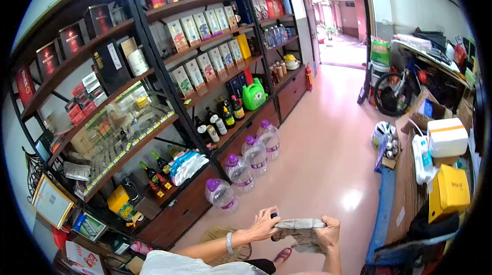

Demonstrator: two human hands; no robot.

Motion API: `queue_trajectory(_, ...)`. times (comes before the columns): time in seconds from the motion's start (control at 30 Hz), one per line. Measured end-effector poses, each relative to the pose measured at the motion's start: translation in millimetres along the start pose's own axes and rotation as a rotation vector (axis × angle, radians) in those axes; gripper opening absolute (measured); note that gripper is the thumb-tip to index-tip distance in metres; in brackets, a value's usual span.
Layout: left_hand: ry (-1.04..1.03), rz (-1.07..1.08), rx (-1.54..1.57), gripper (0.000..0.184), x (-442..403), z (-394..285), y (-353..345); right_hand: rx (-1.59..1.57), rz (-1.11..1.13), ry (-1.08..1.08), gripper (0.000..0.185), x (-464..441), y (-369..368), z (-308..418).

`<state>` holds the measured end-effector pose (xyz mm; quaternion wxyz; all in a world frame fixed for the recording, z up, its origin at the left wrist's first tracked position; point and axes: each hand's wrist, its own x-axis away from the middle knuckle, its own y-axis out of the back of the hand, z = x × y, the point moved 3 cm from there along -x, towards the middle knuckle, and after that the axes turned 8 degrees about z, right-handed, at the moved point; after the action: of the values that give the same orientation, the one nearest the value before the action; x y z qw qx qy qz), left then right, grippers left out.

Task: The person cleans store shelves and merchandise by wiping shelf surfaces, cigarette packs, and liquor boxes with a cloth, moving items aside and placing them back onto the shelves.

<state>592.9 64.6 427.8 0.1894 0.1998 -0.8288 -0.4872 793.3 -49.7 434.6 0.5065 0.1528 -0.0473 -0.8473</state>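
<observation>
Holds grey cloth (302,223) by opposite edges in the closed grip of left hand (263,225) and right hand (329,231), above pink floor (312,172), with open room extending between plastic bottles (254,156) and cardboard (402,195) toward the doorway (341,29).

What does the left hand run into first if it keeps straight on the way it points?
Left hand: the grey fabric right at its fingers, then likely the right hand gripping the other end. Depth is unclear from this one view.
</observation>
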Motion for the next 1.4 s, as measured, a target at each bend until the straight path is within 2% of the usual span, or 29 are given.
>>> queue_trajectory(0.1,-0.057,-0.16,0.047,0.037,-32.9,2.9,19.2,-0.002,-0.031,0.124,0.01,-46.7,15.8,-7.1)
queue_trajectory(0.13,-0.127,-0.261,-0.068,0.035,-45.3,-6.4,37.2,0.167,-0.014,0.138,0.011,-60.5,24.9,-11.2)
queue_trajectory(0.23,0.058,0.036,0.6,0.028,-76.7,-42.3,69.9,0.373,0.015,0.199,0.01,-85.2,46.9,-23.2)
queue_trajectory(0.27,0.042,-0.027,0.624,0.024,-87.6,-50.5,66.5,0.366,0.051,0.203,0.019,-90.2,56.5,-19.8)
queue_trajectory(0.37,-0.116,-0.128,0.534,0.024,-127.0,-82.5,62.4,0.385,0.167,0.253,0.033,-108.4,90.7,-34.6)
queue_trajectory(0.4,-0.039,-0.126,0.581,0.021,-135.6,-98.1,64.5,0.398,0.277,0.232,0.042,-112.7,106.0,-35.2)
queue_trajectory(0.5,-0.165,-0.231,0.635,0.016,-158.2,-137.0,72.1,0.219,0.558,0.117,0.04,-123.5,123.8,-40.2)
queue_trajectory(0.53,-0.147,-0.206,0.552,0.011,-157.5,-161.8,87.3,0.243,0.684,0.04,0.039,-125.1,125.8,-45.4)
queue_trajectory(0.67,-0.219,-0.268,0.369,0.007,-155.2,-200.7,100.9,0.252,0.823,0.004,0.033,-121.0,111.4,-86.4)
queue_trajectory(0.73,-0.176,-0.343,0.292,0.005,-139.7,-206.5,113.5,0.187,0.882,-0.057,0.03,-121.1,102.8,-94.2)
queue_trajectory(0.77,-0.154,-0.387,0.25,0.005,-131.0,-208.7,120.9,0.168,0.834,-0.013,0.028,-122.9,94.2,-112.3)
queue_trajectory(0.83,-0.053,-0.534,0.291,0.006,-104.4,-208.8,136.6,0.129,0.779,0.104,0.023,-114.9,71.2,-153.4)
queue_trajectory(0.87,-0.022,-0.683,0.313,0.008,-90.4,-206.3,143.5,0.183,0.841,0.07,0.023,-109.1,68.5,-158.4)
queue_trajectory(0.93,0.157,-0.796,0.464,0.015,-48.8,-204.8,159.9,0.301,0.967,0.028,0.023,-99.1,63.5,-155.2)
queue_trajectory(1.0,0.212,-0.956,0.623,0.016,-12.6,-197.9,165.6,0.328,0.93,0.012,0.031,-91.5,58.4,-151.0)
queue_trajectory(1.03,0.414,-0.971,0.7,0.018,10.1,-193.8,164.4,0.24,0.94,0.024,0.03,-90.3,52.8,-143.8)
queue_trajectory(1.1,0.489,-1.126,0.541,0.023,41.4,-168.3,150.6,0.059,0.933,0.01,0.029,-87.2,46.8,-137.2)
queue_trajectory(1.2,0.786,-1.218,0.082,0.032,87.5,-114.5,91.6,0.339,1.293,-0.316,0.028,-83.6,37.7,-136.2)
queue_trajectory(1.23,1.024,-0.99,0.184,0.038,103.3,-102.9,70.3,0.153,1.333,-0.402,0.029,-80.4,26.0,-147.5)
queue_trajectory(1.3,1.167,-0.94,0.345,0.042,120.3,-86.5,12.2,-0.222,1.385,-0.586,0.031,-69.1,-1.8,-178.8)
queue_trajectory(1.33,1.249,-0.826,0.246,0.045,127.7,-70.1,-19.3,-0.424,1.405,-0.663,0.033,-67.1,-3.8,-154.1)
queue_trajectory(1.37,1.311,-0.693,0.445,0.048,130.9,-62.4,-44.1,-0.565,1.294,-0.875,0.033,-65.2,4.1,-109.7)
queue_trajectory(1.4,1.331,-0.862,0.678,0.048,127.2,-68.7,-59.9,-0.681,1.266,-0.931,0.031,-69.2,1.3,-103.5)
